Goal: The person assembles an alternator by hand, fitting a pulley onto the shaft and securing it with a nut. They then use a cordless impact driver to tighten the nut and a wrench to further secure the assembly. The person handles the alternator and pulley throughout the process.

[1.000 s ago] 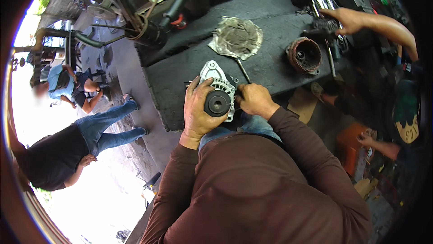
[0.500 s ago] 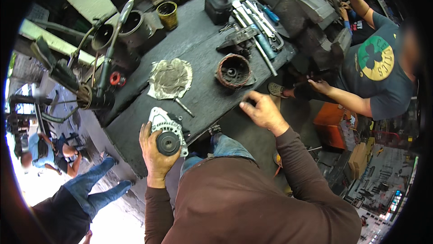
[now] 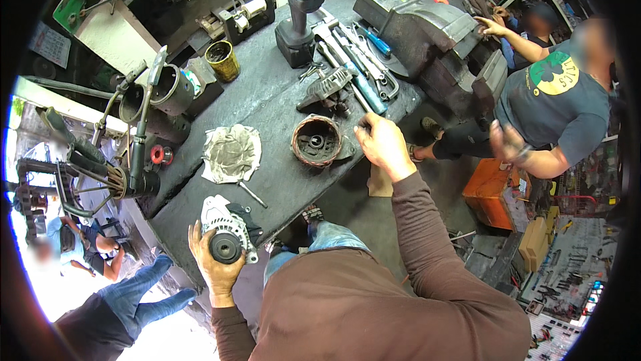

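My left hand (image 3: 217,261) is wrapped round an alternator front half (image 3: 217,211), silver-cased with a black pulley (image 3: 226,247), at the bench's near left edge. Past the bench's right edge reaches my right hand (image 3: 387,146), fingers bent and a little apart, nothing visible in them. Its fingertips are close to the lower end of the long wrenches (image 3: 354,87); contact cannot be made out. A round alternator part with copper windings (image 3: 316,141) sits to its left. Beyond that lies a dirty finned metal housing (image 3: 327,89). A crumpled grey-white cloth (image 3: 232,153) and a thin bolt (image 3: 253,194) lie near the alternator half.
On the dark workbench (image 3: 267,104) stand a cordless impact wrench (image 3: 298,17), a yellow can (image 3: 222,61) and a large bench vise (image 3: 441,34). Metal cylinders (image 3: 170,91) hold tools at the left. A co-worker (image 3: 554,107) stands right of the vise.
My view has shifted, so the bench things sit further left. My right hand has moved forward toward the wrenches. My left hand keeps its hold on the alternator half.
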Available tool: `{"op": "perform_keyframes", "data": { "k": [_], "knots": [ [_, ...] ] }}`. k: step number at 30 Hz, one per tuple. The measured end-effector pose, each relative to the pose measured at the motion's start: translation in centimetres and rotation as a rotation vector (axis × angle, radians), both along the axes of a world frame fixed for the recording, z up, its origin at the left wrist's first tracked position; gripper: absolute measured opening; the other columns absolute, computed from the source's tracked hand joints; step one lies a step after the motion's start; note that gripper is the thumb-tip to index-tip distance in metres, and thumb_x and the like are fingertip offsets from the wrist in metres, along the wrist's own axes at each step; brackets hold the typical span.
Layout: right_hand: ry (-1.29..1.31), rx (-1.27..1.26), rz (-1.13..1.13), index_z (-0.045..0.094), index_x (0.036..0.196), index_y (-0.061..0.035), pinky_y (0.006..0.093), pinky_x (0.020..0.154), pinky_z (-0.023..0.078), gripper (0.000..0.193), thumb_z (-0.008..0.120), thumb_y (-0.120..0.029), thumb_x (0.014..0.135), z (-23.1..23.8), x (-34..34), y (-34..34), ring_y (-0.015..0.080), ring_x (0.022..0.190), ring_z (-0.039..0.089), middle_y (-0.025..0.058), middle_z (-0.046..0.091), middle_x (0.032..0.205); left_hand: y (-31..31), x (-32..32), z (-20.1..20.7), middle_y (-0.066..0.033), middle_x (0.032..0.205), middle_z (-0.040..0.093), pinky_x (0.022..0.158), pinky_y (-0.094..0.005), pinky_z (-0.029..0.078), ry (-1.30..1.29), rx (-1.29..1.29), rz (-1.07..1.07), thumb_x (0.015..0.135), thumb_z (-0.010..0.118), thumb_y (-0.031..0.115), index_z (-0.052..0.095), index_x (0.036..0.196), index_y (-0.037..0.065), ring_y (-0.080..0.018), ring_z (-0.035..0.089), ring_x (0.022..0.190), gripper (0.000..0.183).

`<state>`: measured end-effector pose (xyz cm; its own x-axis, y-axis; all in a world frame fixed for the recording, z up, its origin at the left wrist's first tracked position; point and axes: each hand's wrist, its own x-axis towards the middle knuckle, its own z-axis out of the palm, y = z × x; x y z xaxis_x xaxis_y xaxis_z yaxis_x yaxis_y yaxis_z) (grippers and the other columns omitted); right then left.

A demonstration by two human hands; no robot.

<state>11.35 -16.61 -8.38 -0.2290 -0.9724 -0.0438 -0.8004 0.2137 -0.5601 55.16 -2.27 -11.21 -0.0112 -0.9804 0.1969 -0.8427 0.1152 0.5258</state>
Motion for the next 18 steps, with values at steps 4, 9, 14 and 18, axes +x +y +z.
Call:
{"op": "perform_keyframes", "data": {
  "k": [4, 9, 14, 18],
  "knots": [
    [0.034, -0.016, -0.096, 0.073, 0.108, -0.0029, 0.053, 0.09, 0.056, 0.03, 0.071, -0.03, 0.095, 1.4, -0.5, -3.6, 0.0455, 0.103, 0.072, 0.0256, 0.075, 0.103, 0.7, -0.8, -0.1, -0.0242, 0.157, 0.049, 0.126, -0.0617, 0.028, -0.01, -0.03, 0.089, 0.061, 0.089, 0.023, 0.059, 0.132, 0.008, -0.0488, 0.035, 0.152, 0.079],
    [0.136, -0.028, -0.173, 0.074, 0.113, -0.0052, 0.0517, 0.095, 0.056, 0.03, 0.068, -0.029, 0.096, 1.9, -4.3, -8.3, 0.0437, 0.108, 0.072, 0.0252, 0.076, 0.11, 0.7, -2.0, -0.4, -0.0243, 0.158, 0.048, 0.126, -0.0613, 0.028, -0.044, -0.067, 0.161, 0.061, 0.093, 0.029, 0.059, 0.131, 0.008, -0.0473, 0.036, 0.152, 0.081],
    [0.22, -0.028, -0.189, 0.077, 0.106, -0.002, 0.0469, 0.094, 0.056, 0.027, 0.072, -0.024, 0.092, 1.1, -6.8, -13.6, 0.0409, 0.107, 0.074, 0.0268, 0.076, 0.107, 0.8, -1.1, -1.2, -0.0238, 0.157, 0.049, 0.125, -0.0646, 0.026, -0.012, -0.061, 0.137, 0.061, 0.098, 0.043, 0.059, 0.13, 0.011, -0.0504, 0.032, 0.153, 0.085],
    [0.183, 0.142, -0.116, 0.079, 0.115, -0.0063, 0.0469, 0.101, 0.056, 0.03, 0.066, -0.018, 0.09, 0.7, -9.4, -18.7, 0.0395, 0.116, 0.072, 0.023, 0.076, 0.12, 0.8, -0.9, -1.4, -0.0236, 0.155, 0.052, 0.124, -0.0649, 0.028, -0.01, -0.083, 0.112, 0.064, 0.097, 0.042, 0.059, 0.129, 0.01, -0.0507, 0.036, 0.15, 0.081]
  ]
}}
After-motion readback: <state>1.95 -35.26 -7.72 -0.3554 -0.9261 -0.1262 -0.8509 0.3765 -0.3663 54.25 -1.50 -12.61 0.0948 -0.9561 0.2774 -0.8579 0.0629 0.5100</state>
